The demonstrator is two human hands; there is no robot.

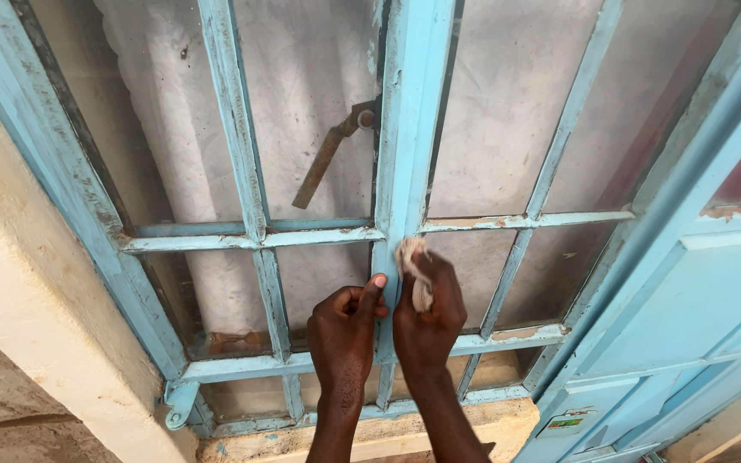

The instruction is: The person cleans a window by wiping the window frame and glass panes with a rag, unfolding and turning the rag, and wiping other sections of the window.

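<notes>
The right hand (428, 321) keeps a small pale cloth (414, 267) in a closed grip and presses it against the central upright bar (409, 129) of the light blue window frame (255, 240), just under the horizontal crossbar. The left hand (344, 330) is beside it, fingers curled into a loose fist holding nothing, the thumb touching the same bar. Above them a rusty metal handle (328, 159) hangs tilted (it is fixed near the bar). Behind the dusty glass is a white curtain (302, 103). A blue door (696, 317) stands at the right.
</notes>
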